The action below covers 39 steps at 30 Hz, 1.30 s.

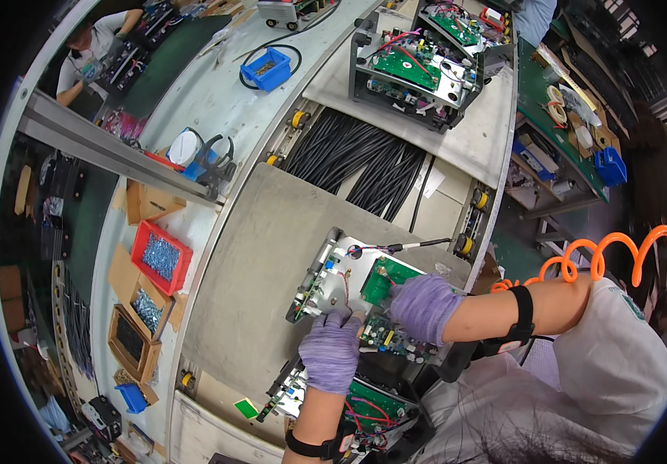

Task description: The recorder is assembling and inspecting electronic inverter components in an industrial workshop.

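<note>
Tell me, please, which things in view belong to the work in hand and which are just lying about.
Work in hand:
- left hand and right hand, gloved
- open chassis beneath them
- its green circuit board

Seemingly lying by, untouched:
- black cables
- red bin of small parts
- blue bin at the upper left

No legible lettering or numbers, the green mark [636, 308] on the right sleeve [613, 344] too indistinct.
</note>
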Available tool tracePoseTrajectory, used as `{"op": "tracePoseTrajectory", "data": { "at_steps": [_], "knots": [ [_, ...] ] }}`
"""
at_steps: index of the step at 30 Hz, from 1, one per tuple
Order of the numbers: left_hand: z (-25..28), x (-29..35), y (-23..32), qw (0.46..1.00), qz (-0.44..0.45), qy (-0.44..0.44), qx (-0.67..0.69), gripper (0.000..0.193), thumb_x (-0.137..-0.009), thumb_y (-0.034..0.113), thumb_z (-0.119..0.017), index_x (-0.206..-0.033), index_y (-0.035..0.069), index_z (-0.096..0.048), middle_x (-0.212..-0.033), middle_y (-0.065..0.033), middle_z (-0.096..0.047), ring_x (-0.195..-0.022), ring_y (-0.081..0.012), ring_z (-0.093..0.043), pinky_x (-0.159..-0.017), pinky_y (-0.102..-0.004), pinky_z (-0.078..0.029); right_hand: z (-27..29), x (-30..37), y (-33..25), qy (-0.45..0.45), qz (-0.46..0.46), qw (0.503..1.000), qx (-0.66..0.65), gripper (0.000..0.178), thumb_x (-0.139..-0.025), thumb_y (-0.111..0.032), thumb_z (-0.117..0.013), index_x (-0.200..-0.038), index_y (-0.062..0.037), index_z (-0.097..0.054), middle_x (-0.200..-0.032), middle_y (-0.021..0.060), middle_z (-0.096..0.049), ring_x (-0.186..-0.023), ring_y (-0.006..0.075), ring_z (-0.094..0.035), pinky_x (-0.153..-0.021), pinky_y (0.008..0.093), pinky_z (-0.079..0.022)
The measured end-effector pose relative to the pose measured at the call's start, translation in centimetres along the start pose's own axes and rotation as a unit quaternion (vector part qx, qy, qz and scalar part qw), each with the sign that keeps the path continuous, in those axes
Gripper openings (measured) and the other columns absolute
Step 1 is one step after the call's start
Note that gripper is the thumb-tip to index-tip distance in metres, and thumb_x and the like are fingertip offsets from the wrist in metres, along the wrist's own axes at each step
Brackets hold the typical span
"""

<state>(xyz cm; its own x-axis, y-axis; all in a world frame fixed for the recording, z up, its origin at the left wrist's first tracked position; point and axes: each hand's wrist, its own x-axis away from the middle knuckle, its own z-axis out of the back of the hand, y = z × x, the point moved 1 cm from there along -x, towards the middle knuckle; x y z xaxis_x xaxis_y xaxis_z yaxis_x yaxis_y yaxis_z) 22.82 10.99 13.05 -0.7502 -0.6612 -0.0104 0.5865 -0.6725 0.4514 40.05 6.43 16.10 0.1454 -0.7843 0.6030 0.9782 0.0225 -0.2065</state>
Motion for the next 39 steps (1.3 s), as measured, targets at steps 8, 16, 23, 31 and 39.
{"op": "tracePoseTrajectory", "data": {
  "at_steps": [8,16,23,31,39],
  "knots": [
    [-0.8,0.5,-0.6,0.999,-0.030,-0.005,-0.043,0.020,-0.068,0.016,-0.067,-0.088,0.016,-0.068,-0.084,-0.0028,-0.063,-0.068,-0.0224,-0.059,-0.058,-0.0319,-0.049,-0.1,1.2,-1.5,0.046,0.010,0.999,-0.013,0.026,-0.066,-0.009,-0.062,-0.092,-0.0055,-0.059,-0.081,0.0133,-0.061,-0.075,0.0293,-0.062,-0.060,0.0386,-0.051],
    [-1.4,0.3,-1.3,0.998,0.019,-0.042,0.043,0.017,-0.069,0.013,-0.066,-0.086,0.015,-0.067,-0.085,-0.0020,-0.061,-0.066,-0.0218,-0.060,-0.058,-0.0314,-0.049,1.4,-0.2,-1.9,0.027,0.035,0.999,-0.012,0.024,-0.066,-0.008,-0.062,-0.090,-0.0069,-0.060,-0.074,0.0135,-0.061,-0.074,0.0300,-0.063,-0.059,0.0401,-0.050],
    [-1.5,0.0,-1.5,0.993,0.029,-0.036,0.112,0.016,-0.067,0.011,-0.068,-0.082,0.014,-0.068,-0.084,-0.0037,-0.062,-0.068,-0.0242,-0.061,-0.061,-0.0315,-0.050,0.9,-0.9,-1.8,0.012,0.004,0.996,-0.083,0.035,-0.067,-0.009,-0.063,-0.102,-0.0086,-0.056,-0.070,0.0145,-0.060,-0.070,0.0308,-0.062,-0.058,0.0393,-0.049],
    [-1.6,-0.1,-1.6,0.990,0.024,-0.046,0.133,0.020,-0.066,0.012,-0.068,-0.086,0.016,-0.068,-0.085,-0.0044,-0.061,-0.070,-0.0242,-0.061,-0.063,-0.0320,-0.050,0.5,0.3,-0.8,0.046,-0.067,0.987,-0.137,0.031,-0.072,-0.011,-0.057,-0.102,-0.0086,-0.051,-0.070,0.0118,-0.061,-0.061,0.0299,-0.061,-0.054,0.0400,-0.048],
    [-1.6,-0.6,-1.9,0.989,0.014,-0.064,0.135,0.018,-0.066,0.012,-0.067,-0.083,0.016,-0.068,-0.085,-0.0046,-0.062,-0.072,-0.0251,-0.061,-0.065,-0.0329,-0.050,0.0,-0.3,-2.4,0.091,-0.015,0.991,-0.093,0.043,-0.065,-0.011,-0.063,-0.104,-0.0060,-0.045,-0.063,0.0147,-0.058,-0.058,0.0312,-0.060,-0.048,0.0408,-0.045]
  ]
}}
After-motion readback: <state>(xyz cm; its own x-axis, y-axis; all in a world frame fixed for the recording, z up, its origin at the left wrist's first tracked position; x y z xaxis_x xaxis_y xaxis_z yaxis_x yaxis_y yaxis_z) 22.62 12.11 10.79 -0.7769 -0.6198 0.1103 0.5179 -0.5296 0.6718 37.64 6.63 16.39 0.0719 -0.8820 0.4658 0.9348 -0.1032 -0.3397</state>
